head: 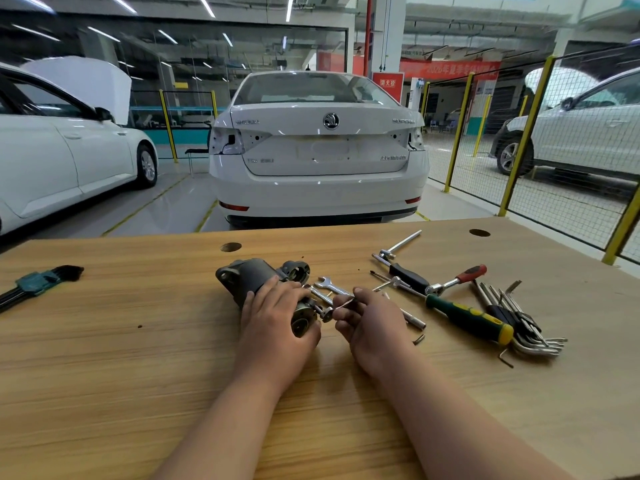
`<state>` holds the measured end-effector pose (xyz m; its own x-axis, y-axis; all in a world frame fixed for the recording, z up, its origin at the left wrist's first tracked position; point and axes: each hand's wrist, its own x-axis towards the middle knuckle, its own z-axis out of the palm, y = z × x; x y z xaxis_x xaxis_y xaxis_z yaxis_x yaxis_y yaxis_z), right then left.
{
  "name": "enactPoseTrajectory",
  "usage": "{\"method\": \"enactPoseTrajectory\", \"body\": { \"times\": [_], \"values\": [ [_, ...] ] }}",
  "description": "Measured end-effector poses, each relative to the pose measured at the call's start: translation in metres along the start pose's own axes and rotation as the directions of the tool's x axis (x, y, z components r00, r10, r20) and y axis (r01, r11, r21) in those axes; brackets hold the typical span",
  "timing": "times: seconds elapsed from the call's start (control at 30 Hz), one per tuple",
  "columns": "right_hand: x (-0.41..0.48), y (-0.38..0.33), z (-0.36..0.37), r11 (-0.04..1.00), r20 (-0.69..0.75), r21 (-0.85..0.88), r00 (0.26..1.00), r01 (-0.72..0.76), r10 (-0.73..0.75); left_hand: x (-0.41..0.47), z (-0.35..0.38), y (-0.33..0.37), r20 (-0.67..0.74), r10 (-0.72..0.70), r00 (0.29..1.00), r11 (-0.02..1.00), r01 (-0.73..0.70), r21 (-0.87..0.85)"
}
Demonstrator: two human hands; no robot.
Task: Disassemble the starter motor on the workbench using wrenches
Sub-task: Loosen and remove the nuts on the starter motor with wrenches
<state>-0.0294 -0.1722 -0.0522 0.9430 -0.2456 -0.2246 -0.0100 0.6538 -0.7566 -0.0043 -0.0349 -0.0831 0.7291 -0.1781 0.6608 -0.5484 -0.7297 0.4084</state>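
Your right hand pinches a slim wrench between thumb and curled fingers. The wrench's head is set on a stud at the near end of the motor. Your left hand is wrapped over that same end, fingers curled across the top, holding the motor down on the bench.

The motor lies on its side near the middle of the bench, its far end pointing away and to your left. Just behind your right hand a spare wrench, open-ended, lies flat close to the motor; whether the two touch, you cannot tell from here.

Farther right lie a ratchet with a red grip, a green and yellow screwdriver, a T-bar and a fan of hex keys. A second key set, in a green holder, lies well apart near the left edge. Beyond the bench stands a white car, tail toward you.
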Motion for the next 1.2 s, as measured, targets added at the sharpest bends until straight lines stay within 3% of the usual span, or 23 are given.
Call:
{"method": "enactPoseTrajectory", "body": {
  "times": [0.17,0.27,0.3,0.37,0.4,0.43,0.47,0.5,0.53,0.57,0.63,0.67,0.73,0.8,0.97,1.2],
  "values": [
    [-0.006,0.001,0.001,0.944,0.119,-0.182,0.959,0.277,-0.258,0.0,-0.002,0.001,0.025,0.003,1.0,1.0,-0.003,0.013],
    [-0.013,0.003,-0.001,0.773,0.286,-0.359,0.85,0.523,-0.443,0.0,-0.002,0.001,0.046,-0.006,0.999,1.0,0.005,0.018],
    [-0.017,0.005,-0.001,0.623,0.395,-0.448,0.767,0.642,-0.506,0.0,-0.003,0.001,0.05,-0.011,0.999,1.0,0.011,0.014],
    [-0.023,0.008,0.0,0.12,0.667,-0.569,0.542,0.813,-0.512,0.001,-0.003,0.001,0.067,0.006,0.998,0.998,-0.01,0.055],
    [-0.024,0.011,0.001,-0.119,0.771,-0.538,0.43,0.834,-0.47,0.0,-0.002,0.0,0.086,0.024,0.996,0.995,-0.032,0.09],
    [-0.023,0.013,0.003,-0.252,0.833,-0.473,0.336,0.844,-0.44,-0.001,-0.002,0.001,0.095,0.034,0.995,0.994,-0.043,0.098],
    [-0.024,0.014,0.004,-0.274,0.847,-0.43,0.279,0.86,-0.453,-0.002,-0.003,0.001,0.092,0.027,0.995,0.997,-0.034,0.076],
    [-0.024,0.015,0.005,-0.221,0.818,-0.425,0.268,0.878,-0.509,-0.002,-0.004,0.003,0.077,0.006,0.997,0.999,-0.009,0.042],
    [-0.024,0.014,0.005,-0.098,0.744,-0.451,0.313,0.887,-0.59,-0.002,-0.005,0.004,0.062,-0.013,0.998,1.0,0.012,0.015],
    [-0.022,0.011,0.004,0.088,0.637,-0.476,0.412,0.875,-0.652,-0.001,-0.005,0.005,0.055,-0.02,0.998,1.0,0.02,0.011],
    [-0.017,0.003,0.001,0.477,0.406,-0.485,0.672,0.733,-0.62,-0.001,-0.004,0.005,0.063,-0.02,0.998,0.999,0.018,0.033],
    [-0.012,-0.002,0.0,0.62,0.298,-0.479,0.779,0.621,-0.551,0.0,-0.004,0.004,0.059,-0.019,0.998,0.999,0.017,0.034],
    [-0.004,-0.008,-0.003,0.801,0.136,-0.434,0.908,0.414,-0.396,0.0,-0.003,0.003,0.051,-0.02,0.998,0.999,0.019,0.029],
    [-0.001,-0.011,-0.006,0.87,0.073,-0.384,0.949,0.309,-0.306,0.0,-0.001,0.002,0.034,-0.022,0.999,1.0,0.021,0.02],
    [0.001,-0.006,-0.004,0.937,0.087,-0.283,0.978,0.204,-0.187,-0.001,0.0,0.0,0.025,-0.009,1.0,1.0,0.009,0.014],
    [0.005,-0.004,-0.005,0.986,0.02,-0.155,0.998,0.066,-0.064,0.0,-0.001,0.001,0.023,-0.011,1.0,0.999,0.01,0.036]
  ]
}}
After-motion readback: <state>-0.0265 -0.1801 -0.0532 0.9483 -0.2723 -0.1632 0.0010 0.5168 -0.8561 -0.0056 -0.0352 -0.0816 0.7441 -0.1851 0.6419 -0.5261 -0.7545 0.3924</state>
